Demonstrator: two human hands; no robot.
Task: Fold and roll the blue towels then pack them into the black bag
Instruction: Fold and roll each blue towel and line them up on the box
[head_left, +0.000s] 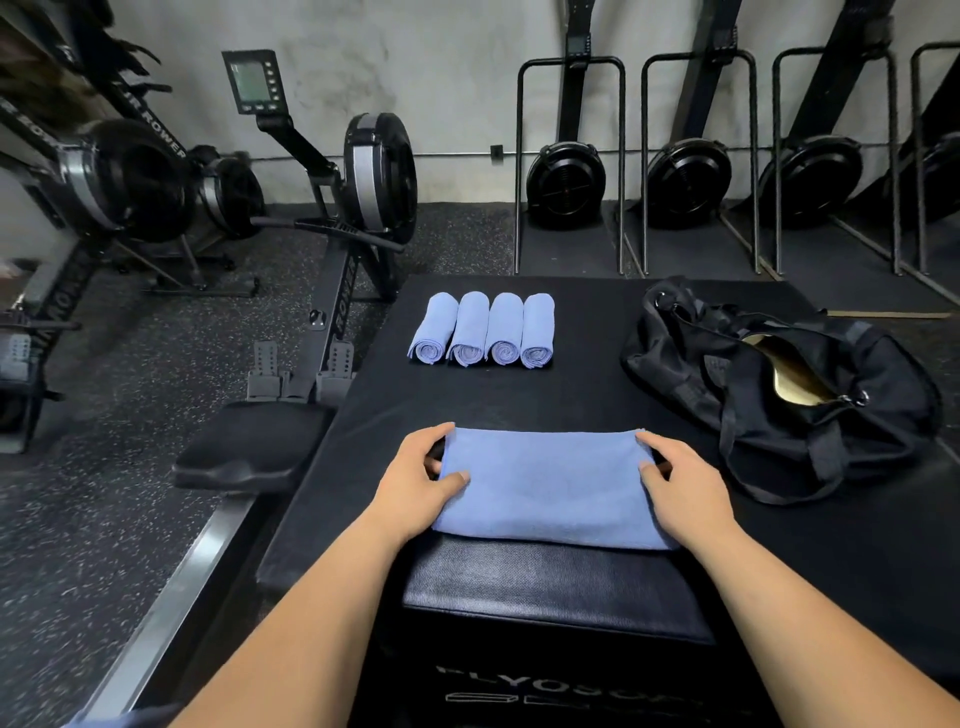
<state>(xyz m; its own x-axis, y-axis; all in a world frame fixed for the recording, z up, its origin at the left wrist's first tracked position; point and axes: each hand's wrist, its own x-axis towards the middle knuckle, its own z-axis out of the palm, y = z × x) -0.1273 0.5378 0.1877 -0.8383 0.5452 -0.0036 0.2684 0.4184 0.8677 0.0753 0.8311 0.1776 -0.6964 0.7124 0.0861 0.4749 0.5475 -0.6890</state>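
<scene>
Our left grip (415, 478) and right grip (680, 483) each pinch one end of the folded blue towel (545, 488).

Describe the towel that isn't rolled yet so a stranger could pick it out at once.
Find the big black padded platform in front of the rowing machines. At its near edge, gripped between the left hand and right hand, lies a blue towel. Unlike the four rolled towels lined up farther back, left of the black bag, it is folded flat.
</scene>
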